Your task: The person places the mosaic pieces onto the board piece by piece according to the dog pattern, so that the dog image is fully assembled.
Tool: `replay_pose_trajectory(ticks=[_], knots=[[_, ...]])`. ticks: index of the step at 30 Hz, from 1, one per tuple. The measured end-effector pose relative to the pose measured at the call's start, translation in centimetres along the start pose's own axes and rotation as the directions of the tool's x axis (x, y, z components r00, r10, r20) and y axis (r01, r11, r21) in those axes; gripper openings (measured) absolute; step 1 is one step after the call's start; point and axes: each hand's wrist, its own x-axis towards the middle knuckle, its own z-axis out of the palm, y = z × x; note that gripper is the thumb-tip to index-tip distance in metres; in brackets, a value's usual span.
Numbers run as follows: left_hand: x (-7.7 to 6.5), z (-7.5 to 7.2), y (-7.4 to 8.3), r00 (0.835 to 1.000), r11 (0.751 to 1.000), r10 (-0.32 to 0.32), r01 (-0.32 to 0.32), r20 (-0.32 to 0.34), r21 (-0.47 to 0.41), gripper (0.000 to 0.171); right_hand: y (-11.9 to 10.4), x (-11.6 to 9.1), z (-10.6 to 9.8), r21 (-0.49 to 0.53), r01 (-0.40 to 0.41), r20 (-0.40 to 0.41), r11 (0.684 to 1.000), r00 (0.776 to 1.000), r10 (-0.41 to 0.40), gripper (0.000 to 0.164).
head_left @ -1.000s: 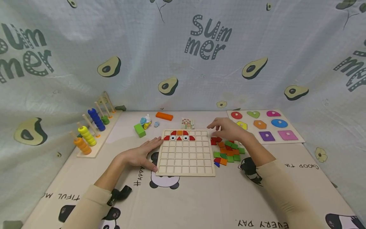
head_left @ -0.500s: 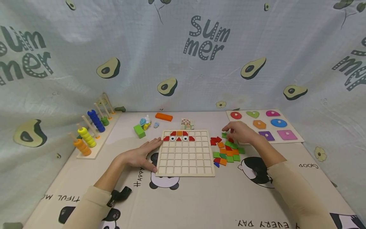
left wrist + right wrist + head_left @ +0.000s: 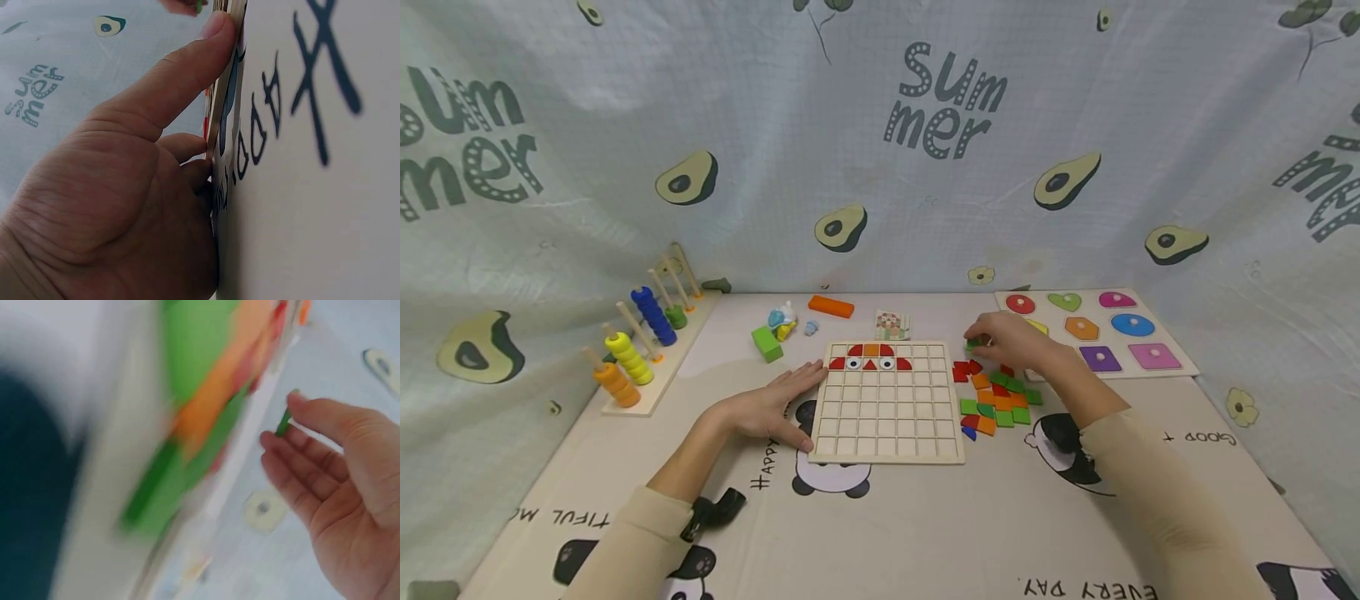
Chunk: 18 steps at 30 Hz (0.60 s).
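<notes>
A square wooden grid board (image 3: 887, 414) lies mid-table, its upper cells holding red and orange pieces and two eye tiles (image 3: 870, 357). My left hand (image 3: 771, 407) rests against the board's left side with fingers spread. The left wrist view shows its thumb (image 3: 200, 59) along the board's edge. Above the table, right of the board, my right hand (image 3: 1011, 340) pinches a small green tile (image 3: 284, 422) between thumb and fingertips. Under and in front of that hand lies a loose pile of green, orange and red tiles (image 3: 1000, 400), with a blue piece (image 3: 969, 432) at its near end.
A bead stacker (image 3: 655, 354) stands at the left. Behind the board are a green block (image 3: 767, 343), an orange block (image 3: 831, 306), small toys (image 3: 782, 318) and a patterned card (image 3: 892, 324). A shape puzzle (image 3: 1112, 358) lies at the back right.
My right hand goes from beside the board's upper right corner out to the pile, then returns partway left with a green tile picked up. The left hand stays in place.
</notes>
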Motion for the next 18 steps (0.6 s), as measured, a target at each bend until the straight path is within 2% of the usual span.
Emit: replay_pose_trajectory(ticks=[3, 7, 12, 18], knots=[[0.0, 0.0, 0.0, 1.000, 1.000, 0.005, -0.005, -0.003, 0.001, 0.118, -2.6, 1.8, 0.1, 0.069, 0.134, -0.033, 0.989, 0.991, -0.132, 0.024], [-0.1, 0.0, 0.0, 1.000, 1.000, -0.001, 0.001, -0.010, -0.011, 0.119, -6.8, 4.9, 1.5, 0.113, 0.311, -0.052, 0.944, 0.950, -0.307, 0.015], [-0.4, -0.1, -0.1, 0.999, 0.999, -0.030, 0.029, -0.019, -0.015, 0.119, -11.8, 8.0, 3.8, 0.108, 0.382, -0.010, 0.918, 0.924, -0.383, 0.017], [-0.7, -0.5, -0.4, 1.000, 1.000, -0.018, 0.018, -0.005, 0.004, 0.116, -14.2, 10.0, 5.9, 0.043, 0.400, 0.048, 0.916, 0.915, -0.401, 0.016]])
